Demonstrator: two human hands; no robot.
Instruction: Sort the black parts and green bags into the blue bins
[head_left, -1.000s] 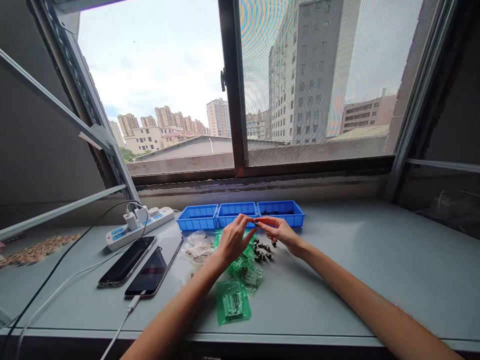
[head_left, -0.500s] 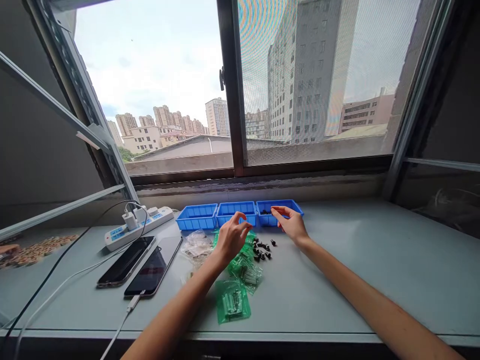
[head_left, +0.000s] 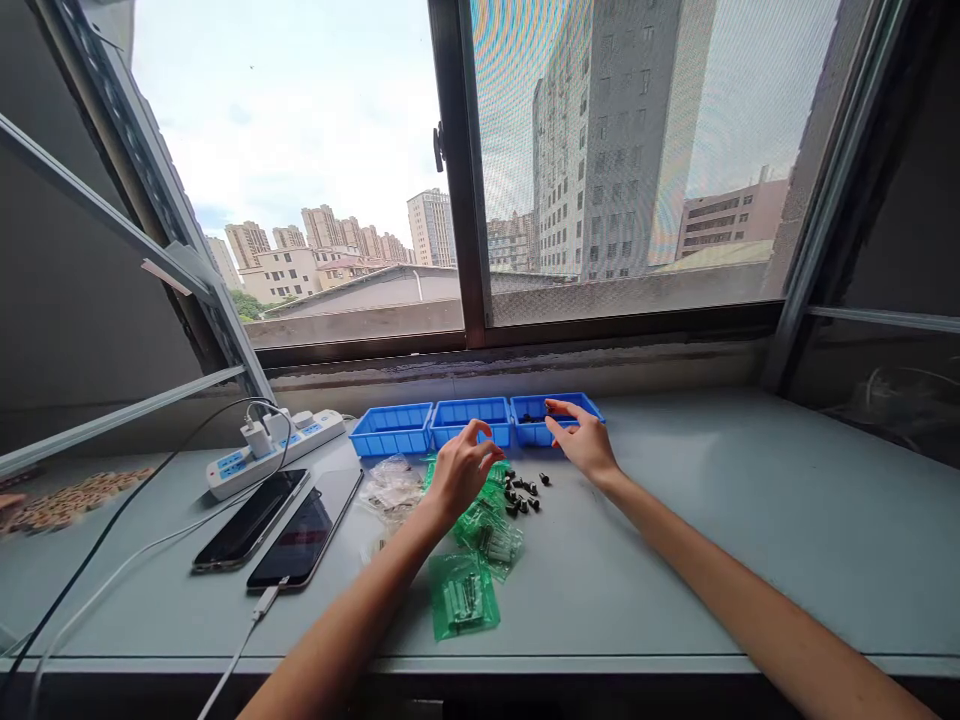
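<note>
My right hand (head_left: 585,440) is over the right blue bin (head_left: 531,436), thumb and index finger apart, with small dark pieces lying in the bin below. Above the green plastic packets (head_left: 480,520) hovers my left hand (head_left: 459,470), fingers curved and tips apart, nothing visible between them. Several small black screw-like pieces (head_left: 517,490) lie loose on the table between the two hands. A middle blue bin (head_left: 450,430) stands just behind my left hand, partly hidden by it.
A left blue bin (head_left: 390,445) adjoins the middle one. Clear plastic bags (head_left: 394,490) lie left of the green packets. Farther left are two phones (head_left: 307,530) (head_left: 251,525), a power strip (head_left: 281,450) and trailing cables. A window backs the table (head_left: 720,540).
My right thumb and index finger have parted over the right bin. My left hand keeps almost the same pose. The whole view has shifted slightly.
</note>
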